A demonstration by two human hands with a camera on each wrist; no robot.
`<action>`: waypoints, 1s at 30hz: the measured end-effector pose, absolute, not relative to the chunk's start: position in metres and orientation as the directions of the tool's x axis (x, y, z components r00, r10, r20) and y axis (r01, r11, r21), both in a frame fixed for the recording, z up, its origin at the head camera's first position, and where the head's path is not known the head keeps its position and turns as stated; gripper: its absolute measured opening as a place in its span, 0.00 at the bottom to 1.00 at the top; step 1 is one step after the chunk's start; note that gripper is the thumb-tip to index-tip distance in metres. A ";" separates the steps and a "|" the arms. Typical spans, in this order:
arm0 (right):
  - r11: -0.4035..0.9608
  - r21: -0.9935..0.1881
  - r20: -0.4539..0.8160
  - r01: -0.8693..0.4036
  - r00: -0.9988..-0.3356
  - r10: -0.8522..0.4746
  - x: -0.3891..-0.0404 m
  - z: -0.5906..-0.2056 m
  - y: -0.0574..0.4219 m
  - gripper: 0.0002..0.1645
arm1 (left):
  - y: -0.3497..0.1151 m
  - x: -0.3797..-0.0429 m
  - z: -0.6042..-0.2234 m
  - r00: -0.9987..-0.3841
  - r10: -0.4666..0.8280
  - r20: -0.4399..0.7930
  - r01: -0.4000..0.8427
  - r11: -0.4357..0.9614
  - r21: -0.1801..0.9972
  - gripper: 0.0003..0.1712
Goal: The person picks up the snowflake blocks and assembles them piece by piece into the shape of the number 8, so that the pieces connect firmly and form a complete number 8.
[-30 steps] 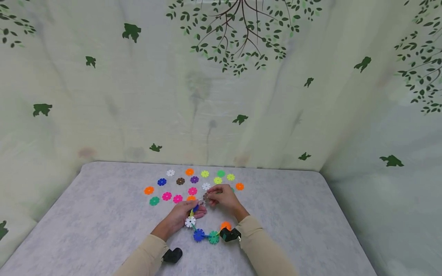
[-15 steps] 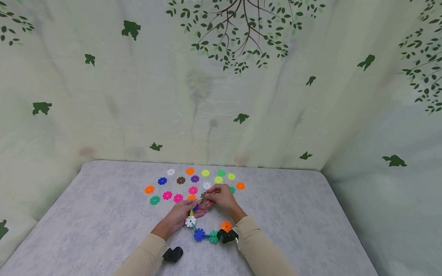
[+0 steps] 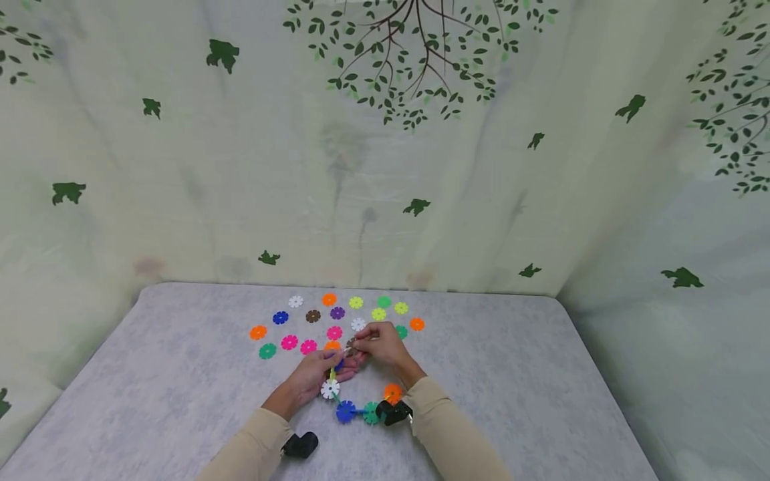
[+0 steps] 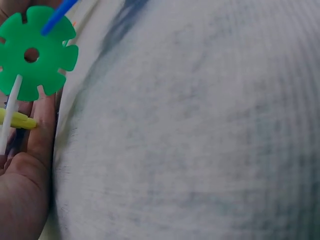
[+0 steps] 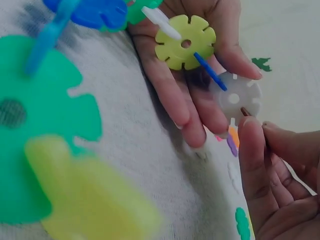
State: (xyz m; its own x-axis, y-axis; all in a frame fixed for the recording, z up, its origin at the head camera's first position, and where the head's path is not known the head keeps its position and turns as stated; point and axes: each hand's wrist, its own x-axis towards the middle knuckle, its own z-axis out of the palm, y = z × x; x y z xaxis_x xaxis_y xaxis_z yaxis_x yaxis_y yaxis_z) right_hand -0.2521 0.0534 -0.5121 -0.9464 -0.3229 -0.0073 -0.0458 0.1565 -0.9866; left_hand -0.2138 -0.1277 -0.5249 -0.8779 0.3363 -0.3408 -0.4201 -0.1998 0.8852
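My left hand (image 3: 308,379) pinches a white notched plastic disc (image 5: 235,90) by its edge, thumb on top. That disc is the end of a chain of slotted discs: a blue disc (image 5: 211,71) seen edge-on, a yellow disc (image 5: 172,52), then white, green and blue ones, curving to an orange disc (image 3: 393,393). Thumb and fingertips of my right hand (image 3: 385,346) pinch a brown disc (image 5: 244,111), mostly hidden by the fingers. In the right wrist view its edge meets the white disc near a lower notch. A green disc (image 4: 47,55) hangs close before the left wrist camera.
Loose discs lie spread at the back of the grey table (image 3: 511,374), among them a purple disc (image 3: 337,312), a pink disc (image 3: 289,342) and an orange disc (image 3: 258,332). Behind the table hangs a pale curtain (image 3: 271,167) printed with leaves. Both wrists carry black cameras.
My right hand has shifted slightly left, bringing the brown disc closer to my left hand and the white disc. The left hand has stayed nearly in place.
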 end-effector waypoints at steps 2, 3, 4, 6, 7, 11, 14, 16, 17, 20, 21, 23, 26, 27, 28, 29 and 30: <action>0.144 -0.989 -0.024 -0.027 -0.939 -0.344 -0.252 -0.512 0.056 0.06 | -0.127 -0.213 -0.525 -0.875 0.346 -0.340 -0.421 -0.193 0.886 0.24; 0.139 -0.990 -0.029 -0.021 -0.934 -0.355 -0.252 -0.512 0.058 0.06 | -0.127 -0.213 -0.525 -0.874 0.350 -0.338 -0.420 -0.192 0.887 0.24; 0.136 -0.990 -0.032 -0.020 -0.931 -0.365 -0.253 -0.512 0.059 0.07 | -0.127 -0.213 -0.525 -0.874 0.352 -0.335 -0.416 -0.187 0.890 0.25; 0.141 -0.990 -0.037 -0.018 -0.925 -0.378 -0.254 -0.512 0.060 0.08 | -0.128 -0.213 -0.524 -0.875 0.353 -0.331 -0.407 -0.165 0.899 0.26; 0.146 -0.989 -0.038 -0.020 -0.922 -0.385 -0.254 -0.512 0.060 0.08 | -0.128 -0.213 -0.524 -0.877 0.350 -0.330 -0.400 -0.148 0.904 0.27; 0.183 -0.983 -0.051 -0.027 -0.911 -0.410 -0.257 -0.510 0.059 0.08 | -0.129 -0.216 -0.522 -0.883 0.331 -0.334 -0.370 -0.051 0.928 0.26; 0.221 -0.975 -0.065 -0.034 -0.901 -0.428 -0.258 -0.509 0.057 0.08 | -0.127 -0.216 -0.521 -0.890 0.293 -0.349 -0.361 0.012 0.932 0.24; 0.235 -0.971 -0.070 -0.035 -0.903 -0.425 -0.259 -0.509 0.057 0.08 | -0.127 -0.215 -0.520 -0.897 0.258 -0.359 -0.365 0.028 0.931 0.22; 0.246 -0.969 -0.073 -0.035 -0.906 -0.417 -0.259 -0.509 0.057 0.08 | -0.127 -0.213 -0.520 -0.902 0.234 -0.362 -0.366 0.031 0.930 0.21; 0.277 -0.961 -0.084 -0.026 -0.921 -0.379 -0.259 -0.510 0.059 0.09 | -0.127 -0.210 -0.520 -0.917 0.146 -0.372 -0.374 0.018 0.927 0.18; 0.304 -0.952 -0.085 -0.033 -0.928 -0.364 -0.260 -0.511 0.060 0.08 | -0.128 -0.209 -0.520 -0.921 0.117 -0.371 -0.372 0.012 0.928 0.17; 0.382 -0.923 -0.096 -0.047 -0.933 -0.347 -0.261 -0.512 0.061 0.07 | -0.129 -0.207 -0.519 -0.926 0.067 -0.372 -0.373 0.007 0.928 0.16; 0.515 -0.850 -0.101 -0.114 -0.923 -0.371 -0.264 -0.514 0.058 0.05 | -0.131 -0.205 -0.519 -0.926 0.032 -0.376 -0.376 0.008 0.927 0.15; 0.557 -0.819 -0.107 -0.138 -0.917 -0.384 -0.265 -0.514 0.056 0.06 | -0.132 -0.204 -0.519 -0.926 0.027 -0.377 -0.377 0.013 0.926 0.15; 0.588 -0.793 -0.117 -0.159 -0.908 -0.403 -0.266 -0.514 0.054 0.07 | -0.132 -0.204 -0.519 -0.924 0.025 -0.381 -0.381 0.014 0.925 0.15; 0.617 -0.766 -0.125 -0.181 -0.899 -0.420 -0.267 -0.513 0.052 0.09 | -0.132 -0.204 -0.520 -0.923 0.023 -0.383 -0.383 0.016 0.924 0.15; 0.640 -0.741 -0.132 -0.201 -0.891 -0.434 -0.267 -0.513 0.050 0.10 | -0.132 -0.203 -0.520 -0.923 0.023 -0.383 -0.383 0.016 0.924 0.15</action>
State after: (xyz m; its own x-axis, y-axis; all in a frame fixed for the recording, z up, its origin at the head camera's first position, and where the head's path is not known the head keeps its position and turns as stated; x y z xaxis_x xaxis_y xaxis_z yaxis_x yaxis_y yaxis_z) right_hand -0.2673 0.0495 -0.5130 -0.8913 -0.4336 -0.1324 -0.2013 0.6402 -0.7414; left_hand -0.2034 -0.1320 -0.5197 -0.9233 0.0229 -0.3834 -0.3831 0.0162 0.9235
